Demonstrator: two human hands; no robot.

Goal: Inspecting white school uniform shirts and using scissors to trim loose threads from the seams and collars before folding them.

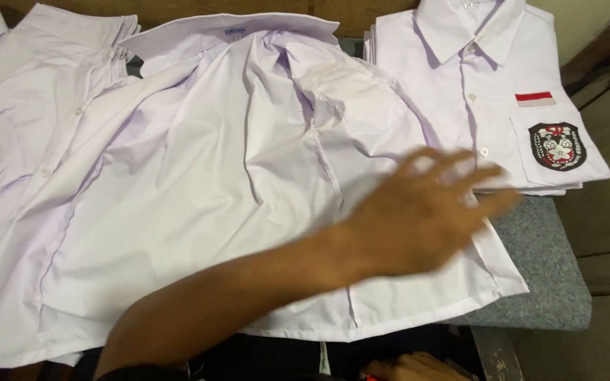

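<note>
The left hand [425, 212] reaches across the crumpled, unbuttoned white cotton shirt [213, 190] spread over the grey cloth-covered worktop [545, 261]; its grip is wide open, fingers splayed and blurred, holding nothing, over the shirt's right edge; just beyond lies a folded white badge-pocket shirt [488, 85]; the right hand [411, 368] barely shows at the bottom edge, its grip impossible to tell.

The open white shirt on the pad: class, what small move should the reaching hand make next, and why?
Probably press flat and sweep outward. The left hand, fingers spread, hovers over the open white shirt's creased right part, near the folded badge shirts. The right hand waits at the grey pad's near edge.
</note>
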